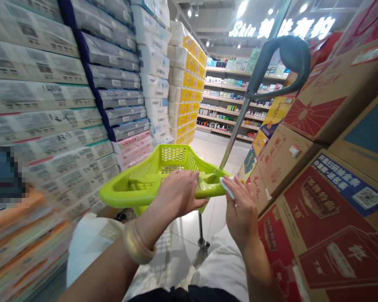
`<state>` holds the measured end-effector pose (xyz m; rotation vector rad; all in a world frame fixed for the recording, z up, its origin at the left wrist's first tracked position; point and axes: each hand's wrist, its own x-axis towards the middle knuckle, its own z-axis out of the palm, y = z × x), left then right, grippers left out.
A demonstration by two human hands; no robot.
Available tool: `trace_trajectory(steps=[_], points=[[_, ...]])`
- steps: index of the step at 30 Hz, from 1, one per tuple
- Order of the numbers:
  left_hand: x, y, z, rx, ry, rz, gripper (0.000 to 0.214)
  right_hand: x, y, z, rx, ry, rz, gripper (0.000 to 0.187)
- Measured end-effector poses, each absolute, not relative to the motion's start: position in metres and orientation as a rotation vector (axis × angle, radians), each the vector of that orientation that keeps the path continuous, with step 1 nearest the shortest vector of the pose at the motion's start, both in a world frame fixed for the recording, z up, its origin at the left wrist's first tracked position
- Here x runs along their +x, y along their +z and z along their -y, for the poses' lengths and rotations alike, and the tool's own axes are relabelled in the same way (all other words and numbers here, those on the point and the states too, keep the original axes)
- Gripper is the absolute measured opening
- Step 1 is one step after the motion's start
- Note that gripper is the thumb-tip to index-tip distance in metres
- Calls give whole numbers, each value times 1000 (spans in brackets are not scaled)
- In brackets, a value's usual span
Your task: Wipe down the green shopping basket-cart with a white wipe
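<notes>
A lime-green plastic shopping basket on wheels (pixel 129 195) stands just in front of me. My left hand (pixel 178 191), with a gold bracelet (pixel 137 243) at its wrist, is closed over the near rim, thumb on the near side. Further right along that rim, my right hand (pixel 242 205) holds a folded white wipe (pixel 227 188) between its fingers, against the green plastic. A metal pole with a grey pull handle (pixel 258 77) rises from the basket and leans to the right. The part of the basket's inside that shows holds no goods.
Stacked packs of paper goods (pixel 108 77) line the left side. Printed cardboard boxes (pixel 324 201) are piled close on the right. Shelves of small products (pixel 229 96) stand at the far end, beyond a white tiled floor (pixel 208 140). A caster (pixel 203 243) shows below the basket.
</notes>
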<state>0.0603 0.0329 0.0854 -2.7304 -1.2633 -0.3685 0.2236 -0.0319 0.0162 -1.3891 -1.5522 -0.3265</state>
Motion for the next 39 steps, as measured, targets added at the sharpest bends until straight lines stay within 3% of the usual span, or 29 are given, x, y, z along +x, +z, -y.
trace_trajectory(steps=[16, 23, 28, 35, 39], points=[[55, 86, -20, -2768, -389, 1152, 42, 215, 19, 41, -1214, -289, 1809, 40], [46, 86, -17, -2794, -406, 1173, 49, 232, 17, 41, -1348, -378, 1577, 34], [46, 87, -14, -2818, -426, 1155, 42, 210, 20, 51, -1177, -283, 1829, 41], [43, 85, -12, -2837, -451, 1146, 42, 244, 11, 42, -1343, -358, 1504, 31], [42, 85, -11, -2861, -457, 1132, 40, 232, 15, 52, -1255, -280, 1691, 32]])
